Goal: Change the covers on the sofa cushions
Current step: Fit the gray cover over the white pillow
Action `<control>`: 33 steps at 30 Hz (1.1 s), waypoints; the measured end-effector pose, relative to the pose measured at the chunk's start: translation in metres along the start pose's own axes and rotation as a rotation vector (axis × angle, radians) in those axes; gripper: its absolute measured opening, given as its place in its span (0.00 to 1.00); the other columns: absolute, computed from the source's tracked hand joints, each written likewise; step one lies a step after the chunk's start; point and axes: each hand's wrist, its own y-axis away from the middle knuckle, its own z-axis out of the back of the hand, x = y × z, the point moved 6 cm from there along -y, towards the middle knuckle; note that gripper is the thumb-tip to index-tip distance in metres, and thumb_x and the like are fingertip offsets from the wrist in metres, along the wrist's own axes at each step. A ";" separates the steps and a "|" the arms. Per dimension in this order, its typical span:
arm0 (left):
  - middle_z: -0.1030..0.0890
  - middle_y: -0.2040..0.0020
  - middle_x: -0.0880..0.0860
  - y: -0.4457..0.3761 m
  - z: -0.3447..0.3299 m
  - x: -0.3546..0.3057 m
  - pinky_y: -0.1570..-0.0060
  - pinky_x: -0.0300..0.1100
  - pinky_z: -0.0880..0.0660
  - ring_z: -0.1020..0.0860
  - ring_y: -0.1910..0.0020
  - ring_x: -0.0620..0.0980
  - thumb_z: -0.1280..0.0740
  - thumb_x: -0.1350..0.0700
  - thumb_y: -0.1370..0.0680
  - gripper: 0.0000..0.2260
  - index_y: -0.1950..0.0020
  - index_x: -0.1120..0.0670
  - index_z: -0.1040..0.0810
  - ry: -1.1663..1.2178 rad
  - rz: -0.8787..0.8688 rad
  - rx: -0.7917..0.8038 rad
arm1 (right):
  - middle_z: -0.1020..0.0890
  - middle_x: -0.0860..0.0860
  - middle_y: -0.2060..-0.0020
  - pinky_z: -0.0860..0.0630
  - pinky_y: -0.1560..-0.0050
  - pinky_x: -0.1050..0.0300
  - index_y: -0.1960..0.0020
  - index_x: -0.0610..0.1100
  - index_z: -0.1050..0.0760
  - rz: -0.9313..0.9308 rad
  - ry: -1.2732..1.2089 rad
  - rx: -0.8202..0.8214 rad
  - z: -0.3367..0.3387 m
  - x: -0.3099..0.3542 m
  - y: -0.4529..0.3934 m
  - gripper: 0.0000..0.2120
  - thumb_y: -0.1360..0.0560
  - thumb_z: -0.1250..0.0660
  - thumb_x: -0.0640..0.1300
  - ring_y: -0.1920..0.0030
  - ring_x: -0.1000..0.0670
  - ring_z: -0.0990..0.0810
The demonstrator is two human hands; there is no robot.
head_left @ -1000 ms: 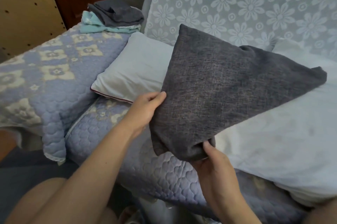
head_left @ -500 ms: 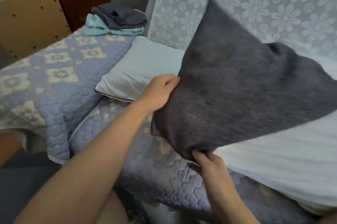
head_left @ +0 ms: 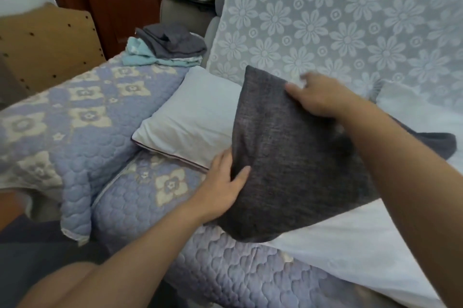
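Quilted lilac throw over the sofa seat (head_left: pixel 140 197), floral lace across the backrest (head_left: pixel 338 19), and from the head view a dark grey cover (head_left: pixel 288 157) is up over a white cushion (head_left: pixel 350 245). Left hand (head_left: pixel 225 187) grasps the cover's near edge, thumb on the front face; right hand (head_left: pixel 323 97) lies across the top edge, though blur hides whether its fingers curl round it. Cloth looks light, limp, coarse-woven, not slippery: best taken at corners or the open hem. Second bare cushion (head_left: pixel 190 117) waits just beside; folded covers (head_left: pixel 167 49) sit behind.
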 end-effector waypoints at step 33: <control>0.32 0.23 0.57 0.007 -0.069 -0.112 0.25 0.64 0.41 0.39 0.22 0.61 0.42 0.46 0.16 0.20 0.25 0.47 0.27 -0.818 -0.686 -0.251 | 0.19 0.37 0.43 0.25 0.42 0.48 0.41 0.36 0.22 -0.402 0.086 -0.093 0.030 -0.210 0.052 0.19 0.20 0.40 0.51 0.41 0.37 0.21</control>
